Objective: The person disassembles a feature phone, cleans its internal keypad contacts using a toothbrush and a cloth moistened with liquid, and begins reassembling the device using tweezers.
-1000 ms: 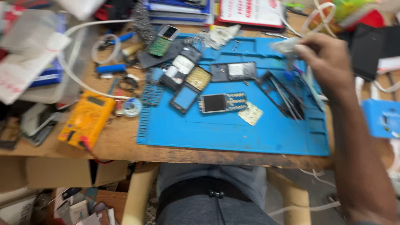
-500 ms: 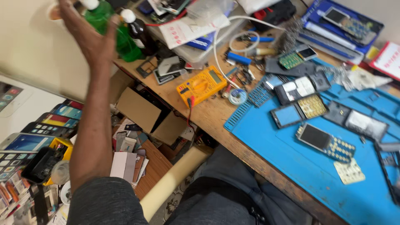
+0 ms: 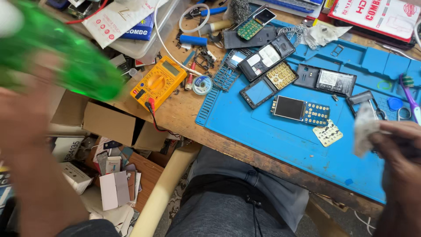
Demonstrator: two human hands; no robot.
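My left hand (image 3: 24, 118) is raised close to the camera at the left, blurred, gripping a green translucent bottle (image 3: 66, 57) with a white cap end. At the right edge my right hand (image 3: 399, 151) pinches a small white wad of tissue (image 3: 364, 127) over the blue work mat (image 3: 280, 145). On the mat lie a phone board with screen and keypad (image 3: 300, 110), a loose keypad sheet (image 3: 330, 133), and several opened phone shells and covers (image 3: 267, 59).
A yellow multimeter (image 3: 158, 82) with leads and a solder roll (image 3: 202, 84) sit on the wooden bench left of the mat. Tweezers and a purple brush (image 3: 410, 98) lie at the mat's right. Cardboard boxes (image 3: 109, 125) and clutter fill the floor at the left.
My left hand has brought the green bottle down from the shelf toward me. The view swung back over the mat, and my right hand holds the tissue near the mat's right side.
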